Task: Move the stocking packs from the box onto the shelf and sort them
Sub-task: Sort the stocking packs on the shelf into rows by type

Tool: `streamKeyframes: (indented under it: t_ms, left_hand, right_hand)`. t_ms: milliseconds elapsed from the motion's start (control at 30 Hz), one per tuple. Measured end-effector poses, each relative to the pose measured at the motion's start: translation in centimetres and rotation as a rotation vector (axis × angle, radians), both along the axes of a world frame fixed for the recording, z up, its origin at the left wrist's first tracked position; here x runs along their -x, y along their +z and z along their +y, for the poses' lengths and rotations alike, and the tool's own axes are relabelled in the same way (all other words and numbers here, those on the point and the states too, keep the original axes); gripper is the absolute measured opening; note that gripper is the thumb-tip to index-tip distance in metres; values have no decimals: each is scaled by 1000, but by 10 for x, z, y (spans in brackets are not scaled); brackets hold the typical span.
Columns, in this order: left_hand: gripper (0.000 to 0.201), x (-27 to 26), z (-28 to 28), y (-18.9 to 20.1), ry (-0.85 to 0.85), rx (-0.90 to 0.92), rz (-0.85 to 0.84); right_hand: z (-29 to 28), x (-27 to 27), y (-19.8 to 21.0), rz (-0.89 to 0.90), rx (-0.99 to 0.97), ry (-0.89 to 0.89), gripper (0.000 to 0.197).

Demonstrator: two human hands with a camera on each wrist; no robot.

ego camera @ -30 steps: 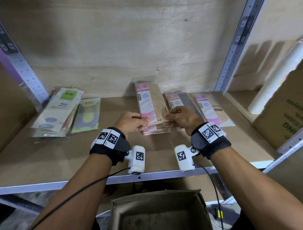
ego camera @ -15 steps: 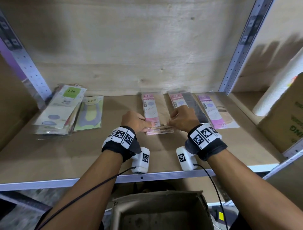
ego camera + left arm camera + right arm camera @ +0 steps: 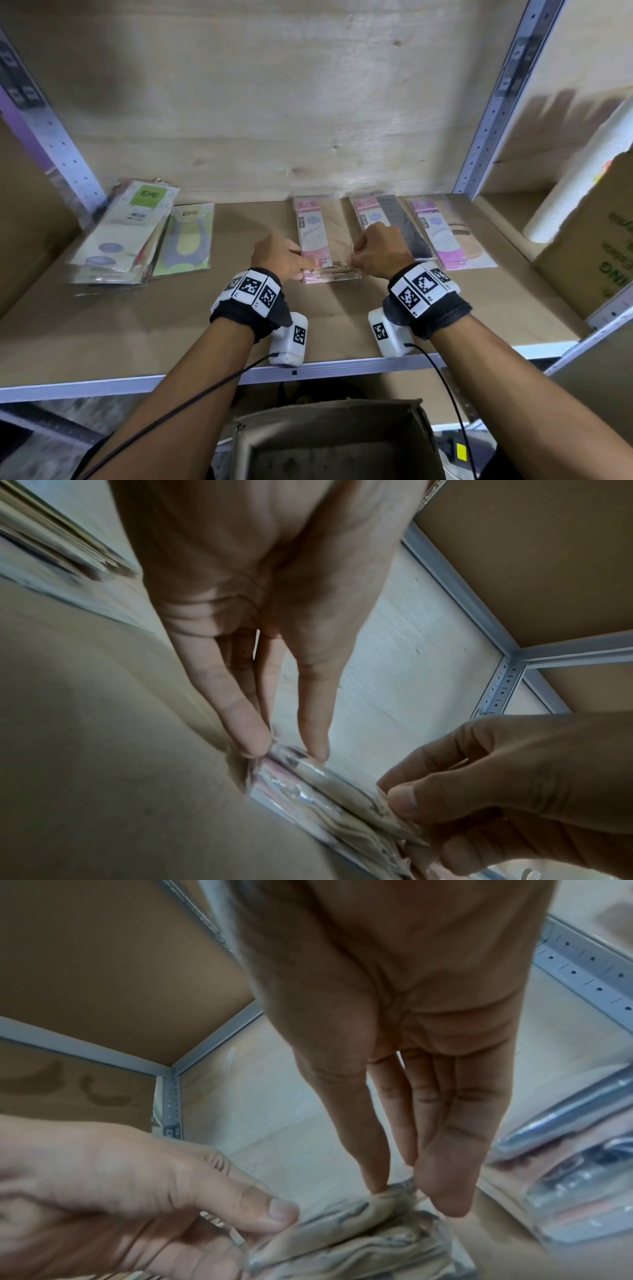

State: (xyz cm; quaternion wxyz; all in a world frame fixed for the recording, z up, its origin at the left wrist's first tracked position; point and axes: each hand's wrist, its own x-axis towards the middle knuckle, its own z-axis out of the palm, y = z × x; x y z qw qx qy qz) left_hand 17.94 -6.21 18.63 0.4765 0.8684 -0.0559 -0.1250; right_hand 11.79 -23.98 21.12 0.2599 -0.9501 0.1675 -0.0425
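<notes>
My left hand [image 3: 279, 255] and right hand [image 3: 382, 251] each pinch a near corner of the stack of pink-and-beige plastic-wrapped stocking packs [image 3: 320, 240], grip clamped on it from both sides at the centre of the frame. The stack lies flat on the brown wooden shelf [image 3: 137, 318]. The open brown cardboard box [image 3: 335, 442] sits at the bottom centre, below the shelf edge.

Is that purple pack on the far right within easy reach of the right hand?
Probably yes. The right hand pinches the beige stack; only the black pack lies flat between it and the purple pack.
</notes>
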Motion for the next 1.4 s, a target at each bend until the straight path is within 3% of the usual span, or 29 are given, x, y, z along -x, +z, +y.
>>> streamKeyframes:
  t_ms: [100,267,400,467,733,833,1000,1167,1233,1300,1400]
  left_hand:
    - [28,-1,4,4,-3,-19,-9]
    - [48,-16,31,21,145,43,-96]
    - [20,-27,67,36,257,134,-126]
    - [17,-31,86,41,302,137,-142]
    - [11,-39,167,49,464,201,-173]
    - [11,-35,184,50,456,192,-170]
    - [14,-32,206,48,445,197,-157]
    - [20,-38,223,48,457,212,-154]
    - [19,-40,226,49,466,235,-158]
    - [19,-41,225,51,464,259,-160]
    - [16,-45,220,52,458,283,-141]
  right_hand:
    - [0,3,4,1,17,2,24]
    - [0,4,30,-85,44,16,18]
    - [21,-1,49,-134,-227,170,12]
    - [39,-11,47,-100,-377,243,9]
    - [142,-93,14,57,-550,317,12]
    - [177,-123,10,149,-566,341,9]
    - [214,-163,10,256,-497,319,40]
    - [230,-183,5,289,-565,244,21]
    - [235,-189,2,296,-492,220,29]
    - [239,-194,-2,294,-494,215,26]
    - [245,-204,-8,281,-433,197,50]
